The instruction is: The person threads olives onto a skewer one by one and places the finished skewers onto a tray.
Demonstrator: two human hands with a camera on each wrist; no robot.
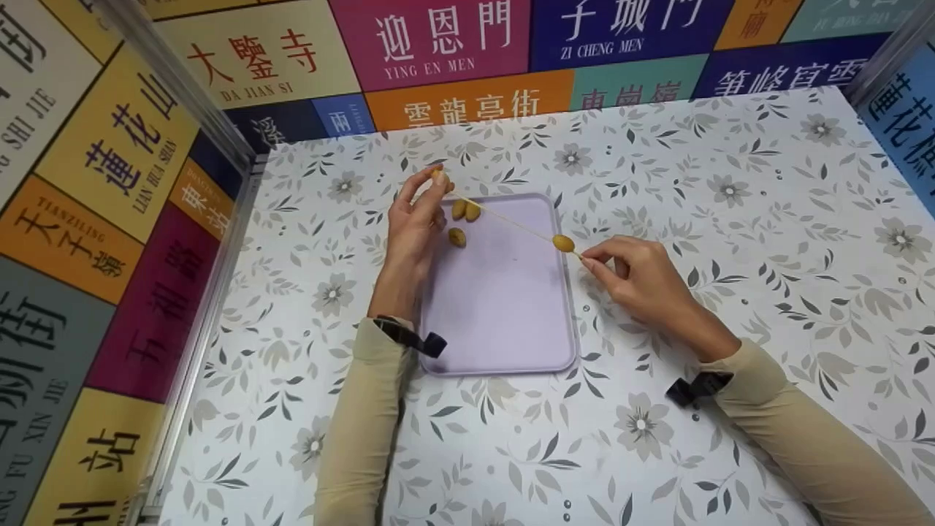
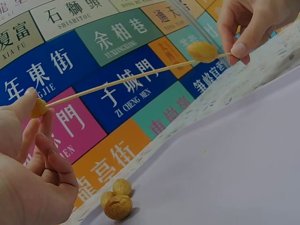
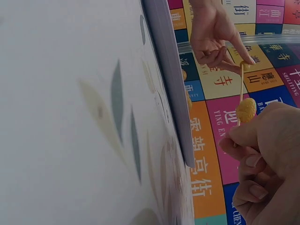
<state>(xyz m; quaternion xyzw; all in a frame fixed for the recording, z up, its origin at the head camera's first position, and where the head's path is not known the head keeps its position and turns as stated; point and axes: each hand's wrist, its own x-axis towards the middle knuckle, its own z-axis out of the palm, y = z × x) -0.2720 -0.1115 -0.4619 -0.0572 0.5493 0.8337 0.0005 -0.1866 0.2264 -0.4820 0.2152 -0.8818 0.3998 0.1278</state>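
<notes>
A thin wooden skewer slants between the two hands, above the tray. One yellow-brown oval fruit is threaded on it near its right end. My right hand pinches the skewer just beyond that fruit, between thumb and forefinger. At the other end, my left hand pinches another yellow fruit with the skewer's tip at it; the fingertips partly hide this fruit. Three loose fruits lie on the lilac tray near the left hand: a pair side by side and a wrinkled one nearer me.
The tray's low raised rim runs under the skewer's right part. Beneath it spreads a white tablecloth with grey flowers and leaves. Colourful panels with lettering stand behind the table and along its left side.
</notes>
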